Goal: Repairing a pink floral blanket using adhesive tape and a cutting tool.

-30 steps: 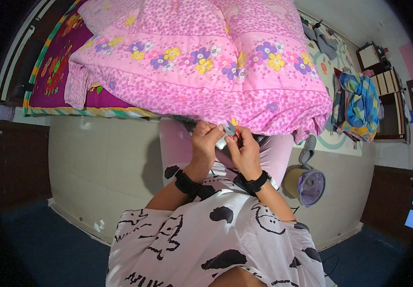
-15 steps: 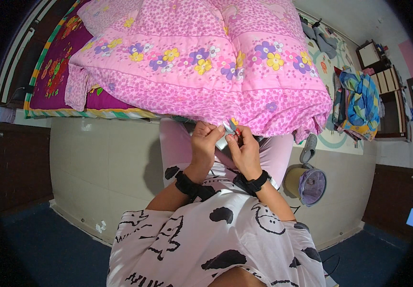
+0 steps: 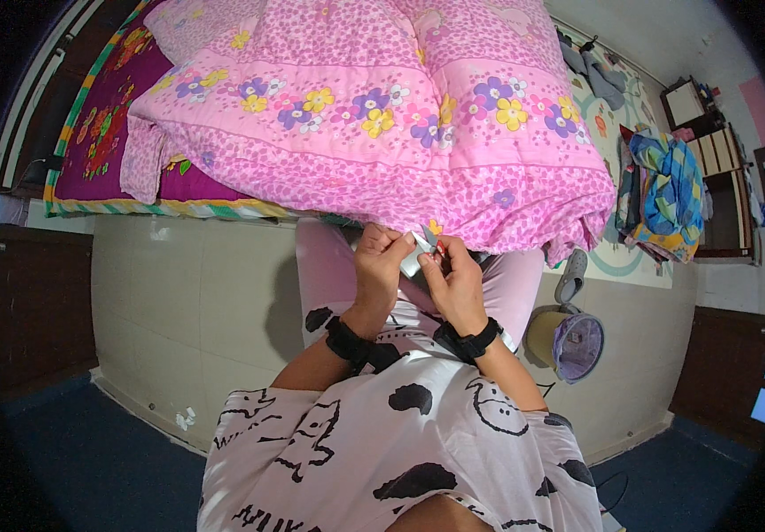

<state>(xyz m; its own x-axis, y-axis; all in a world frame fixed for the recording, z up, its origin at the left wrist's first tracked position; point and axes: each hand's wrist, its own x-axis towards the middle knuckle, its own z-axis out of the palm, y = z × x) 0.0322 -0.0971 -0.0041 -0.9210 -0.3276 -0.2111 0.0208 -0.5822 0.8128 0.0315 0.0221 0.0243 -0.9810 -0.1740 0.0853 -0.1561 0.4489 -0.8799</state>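
- At the right hand (image 3: 456,273), the red-handled scissors (image 3: 429,236) look different: half a second ago two tips stood apart in a narrow V; now I make out one grey blade clearly.
- The small white piece (image 3: 413,261) between the hands shows more of its face than it did then, reaching farther up beside the left fingertips (image 3: 405,243).

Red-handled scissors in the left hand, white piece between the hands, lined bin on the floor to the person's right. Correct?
One error: the head view shows the red-handled scissors in the right hand, not the left. The white piece and lined bin are as you said.
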